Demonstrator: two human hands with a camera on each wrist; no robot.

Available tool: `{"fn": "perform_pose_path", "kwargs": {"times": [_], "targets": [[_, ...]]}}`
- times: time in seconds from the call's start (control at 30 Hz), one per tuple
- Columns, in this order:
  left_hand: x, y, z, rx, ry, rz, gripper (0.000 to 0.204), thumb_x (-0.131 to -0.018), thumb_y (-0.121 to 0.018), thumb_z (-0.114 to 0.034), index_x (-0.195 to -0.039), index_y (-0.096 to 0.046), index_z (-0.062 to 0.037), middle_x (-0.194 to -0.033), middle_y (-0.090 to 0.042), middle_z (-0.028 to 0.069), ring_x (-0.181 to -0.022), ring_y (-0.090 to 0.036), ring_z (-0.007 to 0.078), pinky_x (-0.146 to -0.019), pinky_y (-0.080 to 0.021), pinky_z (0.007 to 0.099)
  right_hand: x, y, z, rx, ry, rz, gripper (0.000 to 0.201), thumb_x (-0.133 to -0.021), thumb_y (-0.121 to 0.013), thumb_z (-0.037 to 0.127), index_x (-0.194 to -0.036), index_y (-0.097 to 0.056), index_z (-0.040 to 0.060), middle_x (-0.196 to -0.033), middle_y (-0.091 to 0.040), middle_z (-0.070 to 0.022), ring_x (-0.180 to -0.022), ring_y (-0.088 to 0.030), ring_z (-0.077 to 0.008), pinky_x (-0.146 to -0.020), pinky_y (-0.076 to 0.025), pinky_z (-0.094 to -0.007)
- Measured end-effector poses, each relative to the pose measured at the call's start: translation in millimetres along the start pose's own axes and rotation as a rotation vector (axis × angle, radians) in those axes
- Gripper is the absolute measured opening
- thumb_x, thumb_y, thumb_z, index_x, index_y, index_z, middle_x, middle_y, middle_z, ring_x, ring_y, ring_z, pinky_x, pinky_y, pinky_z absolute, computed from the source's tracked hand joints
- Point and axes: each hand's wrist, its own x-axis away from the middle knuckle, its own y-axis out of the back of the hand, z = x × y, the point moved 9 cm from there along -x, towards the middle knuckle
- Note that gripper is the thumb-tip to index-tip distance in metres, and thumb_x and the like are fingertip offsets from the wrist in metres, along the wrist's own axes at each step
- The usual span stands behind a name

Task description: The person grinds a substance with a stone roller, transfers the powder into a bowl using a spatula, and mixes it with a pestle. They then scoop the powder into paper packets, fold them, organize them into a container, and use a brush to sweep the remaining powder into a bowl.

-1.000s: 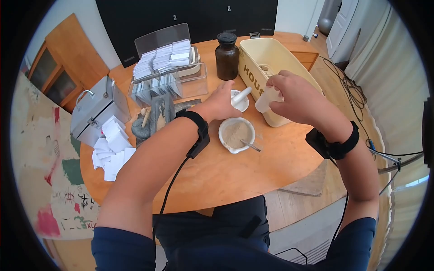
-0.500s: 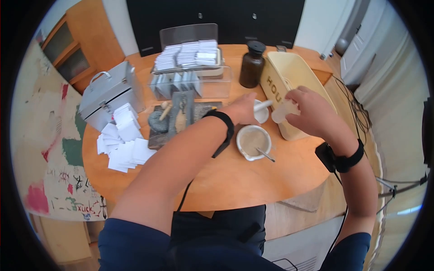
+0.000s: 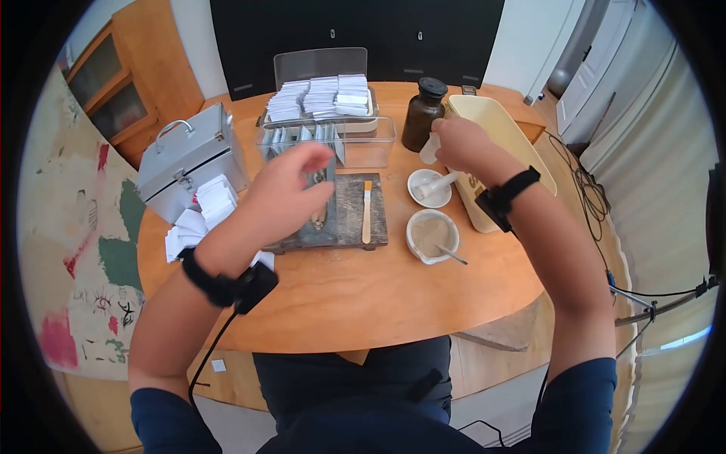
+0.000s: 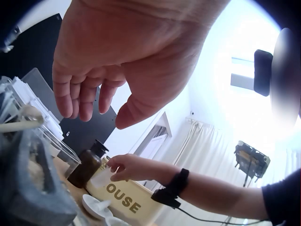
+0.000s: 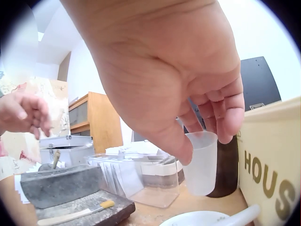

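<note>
My right hand (image 3: pixel 469 144) pinches the rim of a frosted plastic cup (image 5: pixel 201 165) between thumb and fingers. The cup hangs upright beside a dark brown glass bottle (image 3: pixel 422 121) with a black stopper. My left hand (image 3: pixel 276 197) holds nothing; its fingers are loosely bent, above a grey stone block (image 5: pixel 61 186) with a hollow. Below the right hand, a white pestle (image 3: pixel 442 184) lies in a small white mortar (image 3: pixel 415 180). Nearer me is a larger white bowl (image 3: pixel 432 259) of beige powder with a metal spoon handle (image 3: pixel 456 257) sticking out.
A cream bin (image 3: pixel 529 140) with dark lettering stands right. A brush (image 3: pixel 367 212) lies on a dark board (image 3: pixel 349 219). Behind are clear boxes (image 3: pixel 370 151) of white paper packets (image 3: pixel 321 94). At left sit a silver case (image 3: pixel 189 147) and loose white papers (image 3: pixel 185 231).
My left hand has left the small mortar and moved left over the stone block. My right hand has carried the cup from the bin's front side back toward the brown bottle.
</note>
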Motion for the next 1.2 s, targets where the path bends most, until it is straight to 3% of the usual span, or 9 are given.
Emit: {"fn": "perform_pose_path", "kwargs": {"times": [0.33,0.43,0.6,0.77,0.87,0.97,1.03,1.07,1.2], "targets": [[117,44,76,0.226,0.140,-0.131,0.044,-0.092,-0.062,-0.009,-0.133,-0.049,-0.0022,-0.124,-0.060,0.0102,-0.118,-0.055,0.0184,-0.097,-0.045,0.0316,-37,-50,7,0.097,0.029,0.018,0.020,-0.090,-0.056,0.014,-0.102,-0.068,0.0043,-0.106,-0.066,-0.0183,-0.104,-0.064,-0.0346,-0.088,-0.052,-0.0420],[120,39,88,0.643,0.179,-0.170,0.043,-0.100,-0.054,-0.016,-0.139,-0.046,-0.0012,-0.133,-0.057,0.0125,-0.123,-0.052,0.0186,-0.103,-0.041,0.0306,-39,-64,7,0.087,0.041,0.023,0.020,-0.087,-0.059,0.012,-0.103,-0.066,0.0048,-0.106,-0.065,-0.0178,-0.103,-0.063,-0.0354,-0.090,-0.051,-0.0428],[110,42,96,0.593,0.178,-0.206,0.058,-0.108,-0.035,-0.040,-0.144,-0.038,0.0047,-0.140,-0.052,0.0177,-0.134,-0.045,0.0234,-0.113,-0.033,0.0357,-3,-8,49,-0.086,0.058,-0.223,0.021,-0.086,-0.065,0.017,-0.103,-0.066,0.0043,-0.104,-0.065,-0.0163,-0.098,-0.064,-0.0336,-0.086,-0.052,-0.0424],[101,34,105,1.327,0.248,-0.267,0.086,-0.101,-0.017,-0.063,-0.149,-0.023,0.0081,-0.147,-0.041,0.0271,-0.145,-0.030,0.0318,-0.120,-0.020,0.0425,49,14,108,-0.323,0.242,-0.364,0.013,-0.089,-0.063,0.016,-0.090,-0.069,0.0044,-0.088,-0.068,-0.0152,-0.087,-0.066,-0.0341,-0.075,-0.053,-0.0432],[101,40,108,1.227,0.192,-0.234,0.075,-0.105,-0.023,-0.053,-0.149,-0.027,0.0069,-0.151,-0.037,0.0259,-0.145,-0.029,0.0304,-0.120,-0.021,0.0416,68,12,129,-0.398,0.243,-0.340,0.010,-0.088,-0.065,0.014,-0.090,-0.068,0.0045,-0.076,-0.069,-0.0143,-0.073,-0.067,-0.0360,-0.066,-0.053,-0.0428],[96,34,87,0.864,0.089,-0.231,0.060,-0.107,-0.032,-0.038,-0.149,-0.030,0.0048,-0.153,-0.034,0.0224,-0.146,-0.029,0.0275,-0.120,-0.021,0.0388,80,-19,121,-0.859,0.151,-0.438,0.026,-0.091,-0.061,0.012,-0.115,-0.064,0.0049,-0.099,-0.069,-0.0191,-0.091,-0.068,-0.0308,-0.076,-0.055,-0.0371],[93,25,58,0.643,0.041,-0.269,0.054,-0.107,-0.036,-0.030,-0.150,-0.031,0.0036,-0.155,-0.034,0.0203,-0.146,-0.029,0.0257,-0.120,-0.021,0.0370,93,-26,137,-1.083,0.212,-0.472,0.033,-0.100,-0.054,0.019,-0.129,-0.054,0.0032,-0.130,-0.058,-0.0084,-0.112,-0.059,-0.0167,-0.088,-0.051,-0.0338],[91,16,41,0.655,0.055,-0.284,0.052,-0.107,-0.037,-0.025,-0.150,-0.030,0.0030,-0.155,-0.034,0.0184,-0.146,-0.029,0.0245,-0.119,-0.021,0.0354,95,-28,144,-1.080,0.191,-0.480,0.033,-0.100,-0.054,0.019,-0.129,-0.054,0.0032,-0.130,-0.058,-0.0084,-0.112,-0.059,-0.0167,-0.088,-0.051,-0.0338],[74,-33,-20,0.494,-0.174,-0.168,0.052,-0.108,-0.037,-0.023,-0.151,-0.028,0.0042,-0.158,-0.029,0.0149,-0.147,-0.025,0.0213,-0.119,-0.019,0.0328,91,-49,161,-2.108,-0.105,-0.350,0.050,-0.105,-0.043,0.035,-0.141,-0.042,0.0005,-0.142,-0.048,-0.0088,-0.127,-0.047,-0.0165,-0.104,-0.039,-0.0308]]}}
